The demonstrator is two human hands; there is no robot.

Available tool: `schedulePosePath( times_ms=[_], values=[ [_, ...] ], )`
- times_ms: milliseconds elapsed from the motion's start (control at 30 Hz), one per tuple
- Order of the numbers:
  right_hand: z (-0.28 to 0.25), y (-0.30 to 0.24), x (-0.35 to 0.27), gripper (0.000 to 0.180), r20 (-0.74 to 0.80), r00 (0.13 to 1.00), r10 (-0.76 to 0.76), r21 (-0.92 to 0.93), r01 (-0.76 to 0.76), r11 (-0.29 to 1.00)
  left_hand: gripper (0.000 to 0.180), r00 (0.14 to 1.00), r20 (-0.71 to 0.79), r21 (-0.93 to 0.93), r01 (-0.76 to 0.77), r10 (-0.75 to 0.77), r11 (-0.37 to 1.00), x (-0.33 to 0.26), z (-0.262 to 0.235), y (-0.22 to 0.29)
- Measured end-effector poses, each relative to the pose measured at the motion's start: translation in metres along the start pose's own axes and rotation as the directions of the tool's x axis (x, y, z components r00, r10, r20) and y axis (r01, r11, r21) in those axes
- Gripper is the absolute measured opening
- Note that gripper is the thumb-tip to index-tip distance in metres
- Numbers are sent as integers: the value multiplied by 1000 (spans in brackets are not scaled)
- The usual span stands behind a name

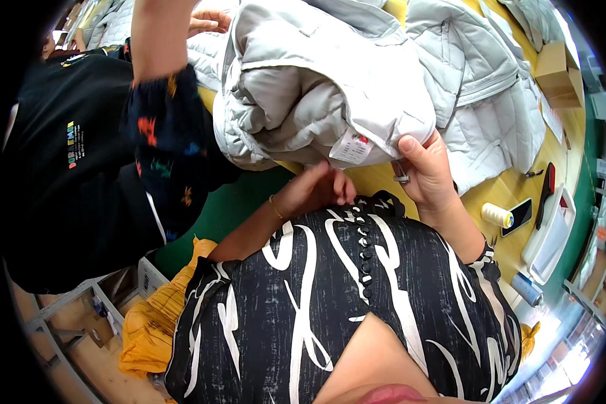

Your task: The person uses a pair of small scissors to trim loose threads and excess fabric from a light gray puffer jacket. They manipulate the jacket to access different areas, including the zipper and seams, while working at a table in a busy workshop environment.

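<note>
A light grey padded jacket (390,87) lies gathered on the table in front of me, its lining turned outward. My right hand (427,168) pinches the jacket's near edge, thumb on top and fingers behind. Beside that thumb hangs a small grey cord toggle (401,178). A white care label (351,146) with red print lies against the lining. Just below the label is my left hand (316,192), its fingers loosely bent and apart, with one fingertip slightly blurred near the jacket's edge. Nothing shows in that hand.
A co-worker in black (81,155) stands close at my left, one arm reaching over the table. More grey jackets (485,101) lie at right. Beyond my right arm are a yellow thread cone (497,215), a phone (517,217), a white tray (551,236) and a cardboard box (559,77).
</note>
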State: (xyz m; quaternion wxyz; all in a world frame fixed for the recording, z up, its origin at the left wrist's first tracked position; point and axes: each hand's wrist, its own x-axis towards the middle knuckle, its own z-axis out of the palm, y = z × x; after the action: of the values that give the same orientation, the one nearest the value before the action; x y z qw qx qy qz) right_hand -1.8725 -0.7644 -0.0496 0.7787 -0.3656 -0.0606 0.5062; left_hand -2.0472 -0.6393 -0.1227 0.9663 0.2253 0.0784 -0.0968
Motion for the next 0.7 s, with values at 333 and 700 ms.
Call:
schedulePosePath(
  times_ms=[333, 700],
  values=[
    [0, -8, -4, 31, -71, 995, 73, -59, -78, 995, 35, 784, 398, 918, -334, 476, -215, 13, 93, 68],
    [-89, 49, -35, 50, 187, 981, 58, -290, -2, 957, 41, 783, 233, 911, 31, 576, -411, 51, 45, 17]
  ],
)
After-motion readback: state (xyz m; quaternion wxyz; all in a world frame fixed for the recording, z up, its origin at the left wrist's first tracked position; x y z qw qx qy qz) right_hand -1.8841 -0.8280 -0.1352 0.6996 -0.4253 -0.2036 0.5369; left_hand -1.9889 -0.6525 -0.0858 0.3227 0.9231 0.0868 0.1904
